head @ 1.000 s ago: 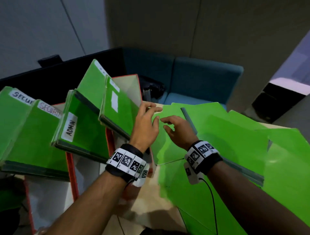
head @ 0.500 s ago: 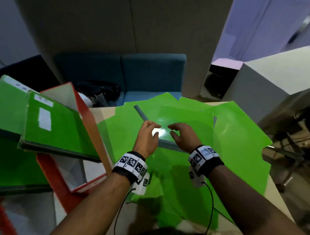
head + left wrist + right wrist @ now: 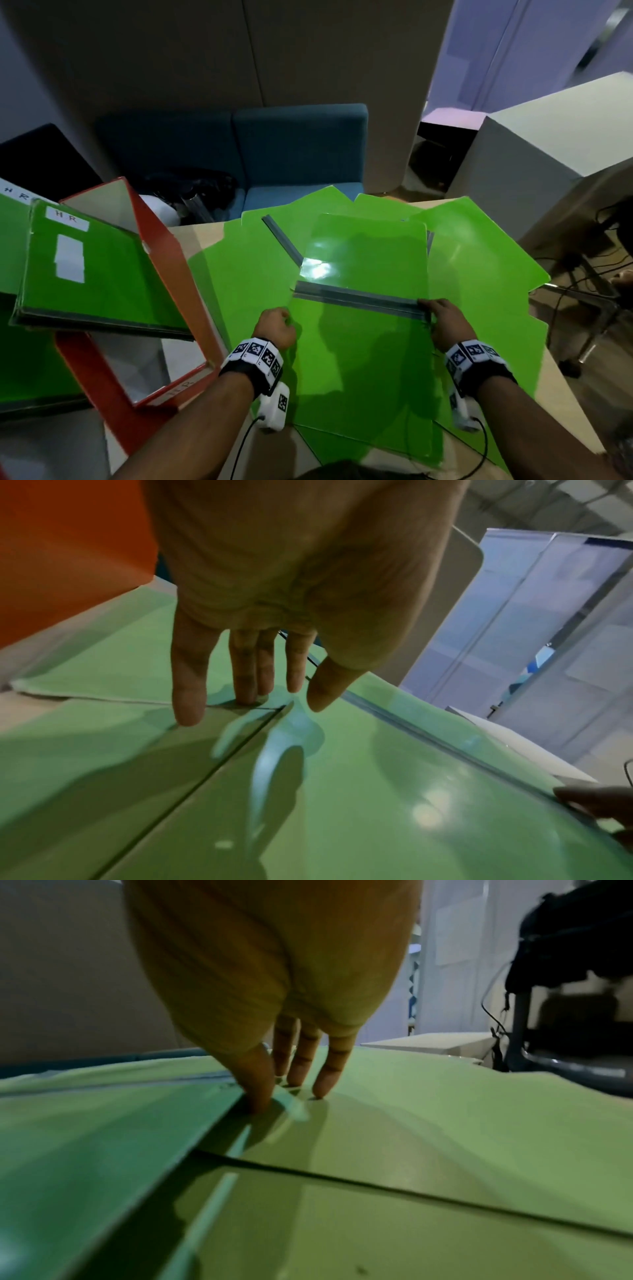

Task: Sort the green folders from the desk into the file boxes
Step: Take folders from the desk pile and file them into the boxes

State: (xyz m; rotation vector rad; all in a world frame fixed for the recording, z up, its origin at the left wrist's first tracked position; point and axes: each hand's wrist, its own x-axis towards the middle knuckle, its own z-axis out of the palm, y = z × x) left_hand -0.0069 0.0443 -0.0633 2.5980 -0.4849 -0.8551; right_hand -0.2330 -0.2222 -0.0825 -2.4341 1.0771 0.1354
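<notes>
From the head view, you are at the pick-up step: your left hand (image 3: 274, 329) sits at the left edge of the top glossy green folder with the grey spine strip (image 3: 359, 329), and your right hand (image 3: 445, 325) is at the right end of that strip. The folder lies on a spread of other green folders (image 3: 479, 260) covering the pale wooden desk (image 3: 195, 236). To the left stands the red file box marked HR (image 3: 178, 274), with labelled green folders (image 3: 102, 274) already leaning in it.

In the left wrist view, your left hand (image 3: 274, 601) has straight, relaxed fingers (image 3: 188, 693) reaching down to the folder's left edge (image 3: 342, 777), touching but not yet gripping.

In the right wrist view, your right hand (image 3: 274, 974) reaches down at the folder's right edge (image 3: 103, 1137), thumb on top and fingertips (image 3: 325, 1080) on the sheet beside it. I cannot tell whether it has the edge pinched.

Next, you likely need to get fingertips under both edges, lift this folder clear, and find its label before choosing a box; none shows on this face. The glossy cover may slip.
</notes>
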